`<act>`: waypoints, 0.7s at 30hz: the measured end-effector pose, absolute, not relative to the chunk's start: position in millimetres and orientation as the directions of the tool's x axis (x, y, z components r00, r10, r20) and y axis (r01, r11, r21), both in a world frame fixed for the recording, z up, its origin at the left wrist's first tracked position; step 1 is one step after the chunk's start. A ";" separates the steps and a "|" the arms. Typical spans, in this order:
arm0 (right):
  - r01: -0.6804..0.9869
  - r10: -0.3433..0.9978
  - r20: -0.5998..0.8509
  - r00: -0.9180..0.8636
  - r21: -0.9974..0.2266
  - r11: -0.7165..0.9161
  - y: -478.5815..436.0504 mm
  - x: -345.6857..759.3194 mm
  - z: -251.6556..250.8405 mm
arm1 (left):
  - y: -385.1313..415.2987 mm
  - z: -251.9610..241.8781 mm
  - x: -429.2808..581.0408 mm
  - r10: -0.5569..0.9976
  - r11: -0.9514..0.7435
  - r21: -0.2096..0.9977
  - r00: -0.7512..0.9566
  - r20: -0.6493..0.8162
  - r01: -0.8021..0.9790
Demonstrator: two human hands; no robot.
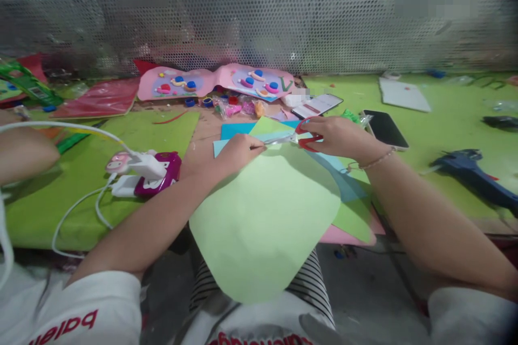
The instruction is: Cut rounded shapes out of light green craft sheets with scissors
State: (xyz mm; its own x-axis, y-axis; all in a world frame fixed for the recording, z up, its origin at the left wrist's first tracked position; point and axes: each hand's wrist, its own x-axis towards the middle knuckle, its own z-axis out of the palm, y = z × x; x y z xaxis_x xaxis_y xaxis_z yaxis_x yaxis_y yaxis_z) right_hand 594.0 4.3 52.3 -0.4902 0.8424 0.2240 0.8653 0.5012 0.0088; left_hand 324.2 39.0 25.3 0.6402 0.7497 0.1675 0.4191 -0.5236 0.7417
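Observation:
My left hand (238, 152) pinches the far edge of a large light-green paper sheet (263, 215) that hangs over my lap. My right hand (335, 137) grips red-handled scissors (301, 139), fingers closed through the handles. The silver blades point left and meet the green sheet's top edge next to my left fingers. Blue and pink paper sheets (343, 183) lie under the green one.
A power strip with white plugs and cable (149, 172) sits at the left. Two phones (384, 129) lie at the right, with a blue glue gun (469, 170) further right. Pink craft boards with clay snails (218, 83) stand before a perforated metal wall. Another person's arm (24, 153) is at the far left.

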 end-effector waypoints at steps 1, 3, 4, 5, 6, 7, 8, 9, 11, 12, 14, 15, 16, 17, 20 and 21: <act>0.864 0.842 0.221 -0.492 0.008 0.503 4.4 594.2 52.4 | 38.5 25.7 324.0 0.750 -0.517 0.744 0.643 0.156 0.423; 0.862 0.841 0.214 -0.497 0.007 0.507 4.6 594.4 52.5 | 38.1 26.0 323.6 0.750 -0.519 0.734 0.646 0.145 0.438; 0.861 0.840 0.212 -0.499 0.008 0.509 4.6 594.5 52.6 | 38.3 25.6 323.5 0.747 -0.526 0.725 0.649 0.143 0.445; 0.860 0.840 0.211 -0.500 0.009 0.510 4.6 594.5 52.6 | 38.8 25.0 323.4 0.744 -0.533 0.717 0.653 0.143 0.450; 0.861 0.841 0.211 -0.498 0.012 0.508 4.6 594.4 52.6 | 39.4 24.2 323.4 0.742 -0.537 0.714 0.655 0.146 0.449; 0.865 0.843 0.213 -0.494 0.016 0.502 4.5 594.2 52.5 | 40.1 23.3 323.5 0.741 -0.540 0.713 0.655 0.150 0.447; 0.869 0.846 0.216 -0.487 0.020 0.495 4.4 594.0 52.5 | 40.8 22.4 323.7 0.742 -0.539 0.715 0.652 0.152 0.446; 0.873 0.850 0.217 -0.480 0.023 0.487 4.2 593.7 52.5 | 41.3 21.8 324.0 0.744 -0.537 0.716 0.650 0.154 0.446; 0.880 0.857 0.212 -0.470 0.027 0.475 3.7 593.2 52.6 | 41.8 21.5 324.6 0.743 -0.541 0.712 0.651 0.156 0.447; 0.882 0.860 0.210 -0.465 0.029 0.470 3.5 593.0 52.8 | 41.8 22.1 324.8 0.740 -0.544 0.709 0.655 0.153 0.448; 0.885 0.863 0.210 -0.460 0.033 0.464 2.9 592.6 53.2 | 41.1 24.1 324.9 0.735 -0.543 0.707 0.663 0.140 0.453; 0.887 0.864 0.211 -0.457 0.036 0.460 2.6 592.5 53.4 | 40.7 25.3 324.9 0.734 -0.539 0.708 0.667 0.128 0.457; 0.889 0.865 0.213 -0.454 0.039 0.457 2.3 592.5 53.6 | 40.3 26.6 324.7 0.734 -0.532 0.710 0.669 0.116 0.461; 0.890 0.866 0.213 -0.452 0.040 0.455 2.0 592.6 53.8 | 39.9 27.7 324.6 0.735 -0.526 0.712 0.669 0.105 0.465; 0.894 0.872 0.208 -0.444 0.042 0.446 1.8 593.9 53.3 | 39.3 29.4 324.3 0.742 -0.518 0.714 0.663 0.101 0.471; 0.898 0.875 0.211 -0.437 0.040 0.438 2.0 594.5 52.9 | 39.3 29.3 324.3 0.744 -0.515 0.720 0.660 0.104 0.466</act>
State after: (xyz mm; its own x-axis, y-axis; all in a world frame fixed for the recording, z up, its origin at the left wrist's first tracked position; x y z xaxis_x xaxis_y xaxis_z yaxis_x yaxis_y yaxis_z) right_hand 594.5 2.0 52.9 -0.4365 0.8745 0.2114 0.8979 0.4384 0.0404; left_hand 324.3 39.3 29.3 0.6604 0.7436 0.1040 0.4660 -0.5146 0.7198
